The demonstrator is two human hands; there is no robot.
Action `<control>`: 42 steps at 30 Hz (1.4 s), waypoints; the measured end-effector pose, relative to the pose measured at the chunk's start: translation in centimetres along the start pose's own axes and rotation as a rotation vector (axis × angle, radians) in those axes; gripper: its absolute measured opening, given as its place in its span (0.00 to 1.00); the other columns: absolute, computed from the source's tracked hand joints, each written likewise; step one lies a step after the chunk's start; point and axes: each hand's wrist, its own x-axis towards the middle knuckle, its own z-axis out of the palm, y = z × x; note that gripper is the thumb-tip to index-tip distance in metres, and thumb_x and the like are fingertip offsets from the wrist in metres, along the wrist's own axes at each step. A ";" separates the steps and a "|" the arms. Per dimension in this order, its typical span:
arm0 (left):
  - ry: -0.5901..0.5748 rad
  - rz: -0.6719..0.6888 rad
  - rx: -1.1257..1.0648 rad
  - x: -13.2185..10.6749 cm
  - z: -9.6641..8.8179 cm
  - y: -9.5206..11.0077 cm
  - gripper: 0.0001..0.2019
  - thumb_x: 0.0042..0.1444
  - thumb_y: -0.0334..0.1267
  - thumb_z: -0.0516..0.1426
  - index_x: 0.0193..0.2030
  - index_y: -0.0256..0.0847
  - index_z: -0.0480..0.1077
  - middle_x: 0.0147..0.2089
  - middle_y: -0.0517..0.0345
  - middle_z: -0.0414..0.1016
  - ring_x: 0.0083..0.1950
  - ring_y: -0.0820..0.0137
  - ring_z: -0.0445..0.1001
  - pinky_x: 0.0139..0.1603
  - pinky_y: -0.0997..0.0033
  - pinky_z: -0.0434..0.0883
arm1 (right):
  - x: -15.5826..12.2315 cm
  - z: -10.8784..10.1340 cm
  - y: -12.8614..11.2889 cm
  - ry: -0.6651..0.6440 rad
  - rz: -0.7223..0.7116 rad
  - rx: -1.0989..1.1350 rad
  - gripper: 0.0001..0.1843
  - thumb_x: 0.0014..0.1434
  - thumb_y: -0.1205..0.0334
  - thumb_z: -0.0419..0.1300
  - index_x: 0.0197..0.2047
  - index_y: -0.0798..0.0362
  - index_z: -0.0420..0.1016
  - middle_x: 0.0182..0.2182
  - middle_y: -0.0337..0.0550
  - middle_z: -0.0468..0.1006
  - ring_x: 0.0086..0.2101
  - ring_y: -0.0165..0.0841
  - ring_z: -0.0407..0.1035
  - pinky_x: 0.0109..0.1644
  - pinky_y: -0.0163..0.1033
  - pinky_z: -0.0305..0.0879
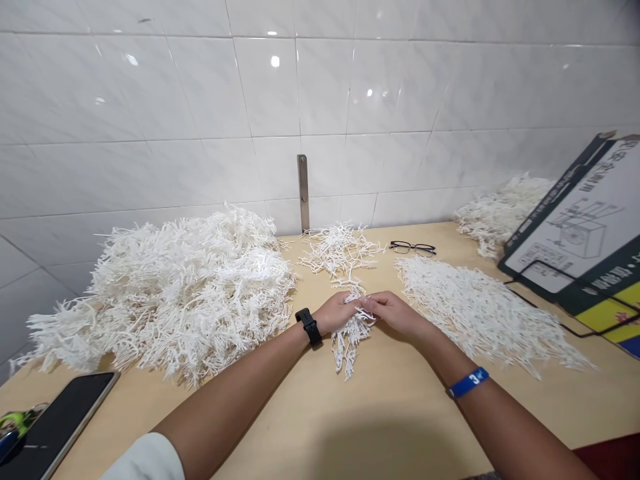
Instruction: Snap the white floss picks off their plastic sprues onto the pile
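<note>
Both hands meet at the middle of the wooden table (390,413). My left hand (339,312) and my right hand (395,311) are both closed on the same white plastic branched strip (350,337), which hangs down between them toward me. A black watch is on my left wrist and a blue band on my right. A big heap of the same white strips (185,287) lies to the left. A flatter spread of white pieces (480,313) lies to the right.
A small bunch of white strips (340,250) lies behind the hands near a metal bracket (303,193) on the tiled wall. Eyeglasses (413,249), another white pile (500,213), a printed board on a wire stand (580,233), and a phone (60,420) are around.
</note>
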 end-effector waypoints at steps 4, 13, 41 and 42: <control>0.043 -0.033 -0.071 -0.1 0.2 -0.3 0.25 0.53 0.58 0.55 0.36 0.33 0.72 0.35 0.49 0.75 0.35 0.67 0.71 0.40 0.67 0.67 | 0.2 -0.4 0.4 0.134 -0.078 -0.066 0.24 0.59 0.44 0.54 0.24 0.56 0.68 0.21 0.37 0.64 0.25 0.29 0.57 0.30 0.35 0.54; 0.108 0.056 -0.057 0.0 0.4 0.0 0.23 0.52 0.56 0.57 0.36 0.33 0.73 0.40 0.49 0.75 0.40 0.67 0.70 0.45 0.67 0.65 | 0.5 -0.5 0.2 0.347 -0.108 -0.341 0.25 0.61 0.44 0.50 0.20 0.53 0.61 0.19 0.38 0.64 0.25 0.31 0.60 0.31 0.36 0.54; -0.048 -0.190 -0.582 -0.1 -0.8 0.2 0.23 0.46 0.46 0.65 0.46 0.31 0.75 0.51 0.38 0.75 0.50 0.59 0.74 0.51 0.59 0.68 | 0.8 -4.2 0.1 1.046 -0.061 0.294 0.27 0.54 0.43 0.60 0.18 0.51 0.55 0.14 0.32 0.57 0.16 0.24 0.50 0.18 0.31 0.47; -0.004 -0.191 -0.593 -0.1 -0.7 0.2 0.22 0.47 0.45 0.65 0.44 0.30 0.75 0.50 0.37 0.76 0.49 0.59 0.75 0.52 0.59 0.68 | 0.6 -4.8 0.0 1.091 -0.070 0.264 0.27 0.55 0.43 0.60 0.17 0.52 0.54 0.14 0.32 0.57 0.17 0.24 0.51 0.18 0.31 0.48</control>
